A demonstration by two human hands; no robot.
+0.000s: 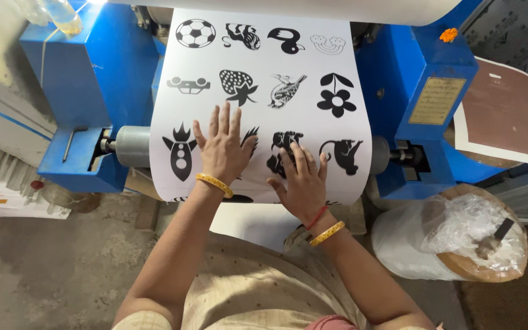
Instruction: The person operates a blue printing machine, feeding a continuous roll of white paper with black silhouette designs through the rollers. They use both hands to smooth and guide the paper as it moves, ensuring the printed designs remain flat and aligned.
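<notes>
Both hands flat, fingers spread, gripping nothing — left hand (pixel 222 150) and right hand (pixel 302 178) press the printed white sheet (pixel 264 67) draped over the grey roller (pixel 132 146) at 12 o'clock. Judged thin, light, crease-prone — best handled by its side edges.

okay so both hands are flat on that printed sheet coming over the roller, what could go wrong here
Fingers could get caught: the left hand and right hand press the white printed sheet right over the grey roller, should it turn. The yellow bangles on both wrists might snag at the sheet's edge. Palms sliding over the black pictures could smear or crease them.
</notes>
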